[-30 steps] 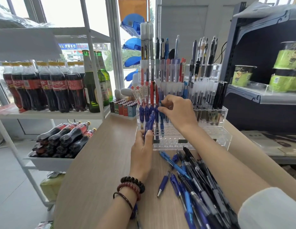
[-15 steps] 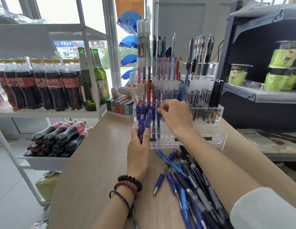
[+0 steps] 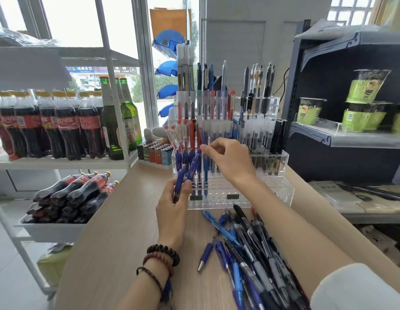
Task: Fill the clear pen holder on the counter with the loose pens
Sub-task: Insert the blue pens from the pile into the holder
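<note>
Counter (image 3: 118,242): right hand (image 3: 230,162) risen over holder (image 3: 272,195) (left hand (image 3: 172,211) grips pens (image 3: 180,182)).

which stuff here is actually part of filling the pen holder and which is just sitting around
Part of the job:
- clear pen holder
- loose pens in a pile
- blue pens gripped in the left hand
- right hand at the holder's upright pens

Just lying about:
- cola bottles
- green beer bottles
- lighters
- green cups

Left hand (image 3: 172,211) grips pens (image 3: 183,177); right hand (image 3: 230,162) raised, fingers loosely curled.
</note>
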